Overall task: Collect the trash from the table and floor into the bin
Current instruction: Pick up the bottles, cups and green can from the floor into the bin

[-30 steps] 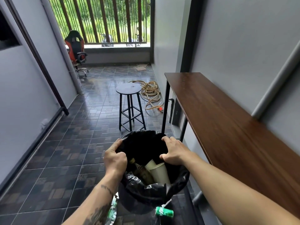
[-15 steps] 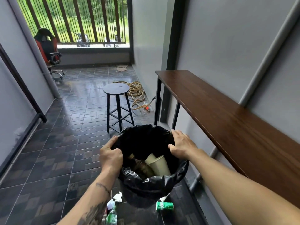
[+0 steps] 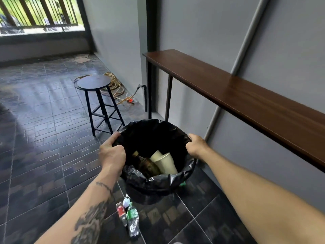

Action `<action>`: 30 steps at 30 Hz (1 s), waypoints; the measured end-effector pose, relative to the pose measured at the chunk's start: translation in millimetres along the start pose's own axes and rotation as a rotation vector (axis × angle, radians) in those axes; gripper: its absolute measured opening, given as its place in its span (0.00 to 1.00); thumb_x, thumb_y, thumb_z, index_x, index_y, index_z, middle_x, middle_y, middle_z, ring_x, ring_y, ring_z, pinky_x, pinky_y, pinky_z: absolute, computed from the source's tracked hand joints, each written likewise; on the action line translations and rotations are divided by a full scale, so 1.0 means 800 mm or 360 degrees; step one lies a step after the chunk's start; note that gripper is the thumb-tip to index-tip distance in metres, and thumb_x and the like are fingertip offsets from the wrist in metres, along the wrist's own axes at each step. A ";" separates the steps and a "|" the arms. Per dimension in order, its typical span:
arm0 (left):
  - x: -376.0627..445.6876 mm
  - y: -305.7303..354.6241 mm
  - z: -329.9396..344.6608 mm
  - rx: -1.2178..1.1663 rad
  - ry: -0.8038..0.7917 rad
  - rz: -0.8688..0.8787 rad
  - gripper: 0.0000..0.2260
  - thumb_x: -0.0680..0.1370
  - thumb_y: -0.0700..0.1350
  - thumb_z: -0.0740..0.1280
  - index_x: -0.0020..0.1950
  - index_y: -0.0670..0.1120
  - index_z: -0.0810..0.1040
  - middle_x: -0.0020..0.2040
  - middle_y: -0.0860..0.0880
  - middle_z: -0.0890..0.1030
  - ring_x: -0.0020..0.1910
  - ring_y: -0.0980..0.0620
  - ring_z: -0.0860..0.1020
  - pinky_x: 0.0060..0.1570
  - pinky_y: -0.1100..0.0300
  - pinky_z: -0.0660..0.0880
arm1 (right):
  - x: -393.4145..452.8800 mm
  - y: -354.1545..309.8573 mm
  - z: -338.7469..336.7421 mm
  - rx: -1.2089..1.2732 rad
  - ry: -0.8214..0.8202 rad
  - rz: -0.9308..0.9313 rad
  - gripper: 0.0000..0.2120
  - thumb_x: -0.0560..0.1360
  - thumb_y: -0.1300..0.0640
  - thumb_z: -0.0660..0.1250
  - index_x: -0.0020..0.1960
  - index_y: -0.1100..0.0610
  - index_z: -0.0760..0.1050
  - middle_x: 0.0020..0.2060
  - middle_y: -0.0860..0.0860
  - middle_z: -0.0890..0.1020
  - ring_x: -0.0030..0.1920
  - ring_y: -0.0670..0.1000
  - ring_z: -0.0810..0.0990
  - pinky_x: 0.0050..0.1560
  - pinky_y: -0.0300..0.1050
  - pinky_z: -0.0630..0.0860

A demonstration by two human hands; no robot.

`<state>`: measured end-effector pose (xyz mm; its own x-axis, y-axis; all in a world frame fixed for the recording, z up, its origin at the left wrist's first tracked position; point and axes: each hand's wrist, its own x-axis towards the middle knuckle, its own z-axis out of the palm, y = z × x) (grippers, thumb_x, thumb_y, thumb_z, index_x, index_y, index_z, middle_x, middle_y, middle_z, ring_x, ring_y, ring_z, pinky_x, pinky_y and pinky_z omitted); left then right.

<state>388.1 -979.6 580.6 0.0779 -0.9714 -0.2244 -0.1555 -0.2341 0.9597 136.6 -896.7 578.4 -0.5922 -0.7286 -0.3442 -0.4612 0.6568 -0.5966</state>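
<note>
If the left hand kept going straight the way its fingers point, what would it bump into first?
The left hand grips the bin rim, fingers pointing forward and a little right over the black bag. Going straight on, it would probably meet the bag's far side first; past that stand the table legs. Depth is hard to judge.

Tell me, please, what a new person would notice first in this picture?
First, the black-lined bin at centre, gripped at its rim by the left hand and right hand, with paper cups and a brown bottle inside. Next, crushed bottles lie on the floor tiles before it.
</note>
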 end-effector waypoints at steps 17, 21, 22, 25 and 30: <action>-0.033 -0.036 -0.006 0.0572 -0.0313 0.0216 0.34 0.68 0.36 0.59 0.74 0.53 0.74 0.72 0.52 0.76 0.66 0.43 0.79 0.64 0.44 0.78 | -0.077 0.060 0.035 0.0202 0.0244 0.0193 0.32 0.72 0.63 0.58 0.76 0.51 0.66 0.73 0.52 0.71 0.71 0.57 0.70 0.69 0.47 0.66; 0.000 -0.049 -0.015 0.0584 -0.0368 0.0273 0.32 0.71 0.35 0.60 0.75 0.51 0.74 0.72 0.50 0.76 0.66 0.44 0.78 0.66 0.45 0.76 | -0.076 0.052 0.055 0.0246 0.0257 0.0248 0.33 0.72 0.63 0.58 0.76 0.49 0.65 0.73 0.52 0.72 0.71 0.57 0.70 0.68 0.48 0.67; 0.014 -0.053 -0.016 0.0587 -0.0394 0.0280 0.32 0.71 0.35 0.60 0.75 0.51 0.74 0.72 0.49 0.77 0.65 0.43 0.78 0.65 0.45 0.77 | -0.071 0.048 0.062 0.0260 0.0269 0.0266 0.33 0.71 0.63 0.58 0.76 0.49 0.66 0.73 0.51 0.72 0.71 0.57 0.70 0.68 0.48 0.68; 0.071 -0.067 -0.016 0.0634 -0.0473 0.0275 0.30 0.72 0.35 0.60 0.74 0.50 0.75 0.71 0.48 0.77 0.67 0.44 0.77 0.67 0.46 0.76 | -0.049 0.032 0.096 0.0308 0.0315 0.0345 0.34 0.70 0.63 0.58 0.76 0.48 0.66 0.72 0.51 0.73 0.70 0.57 0.71 0.69 0.49 0.69; 0.201 -0.101 -0.011 0.0695 -0.0659 0.0313 0.29 0.75 0.33 0.61 0.76 0.49 0.73 0.76 0.51 0.72 0.71 0.50 0.73 0.60 0.74 0.71 | 0.013 -0.009 0.188 0.0467 0.0388 0.0589 0.34 0.71 0.65 0.57 0.76 0.50 0.66 0.72 0.51 0.72 0.72 0.56 0.69 0.72 0.50 0.65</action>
<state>421.9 -1116.5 468.7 -0.3668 -0.9124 -0.1816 -0.5224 0.0405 0.8517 233.6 -938.3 470.2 -0.8327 -0.3694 -0.4126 -0.0087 0.7537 -0.6572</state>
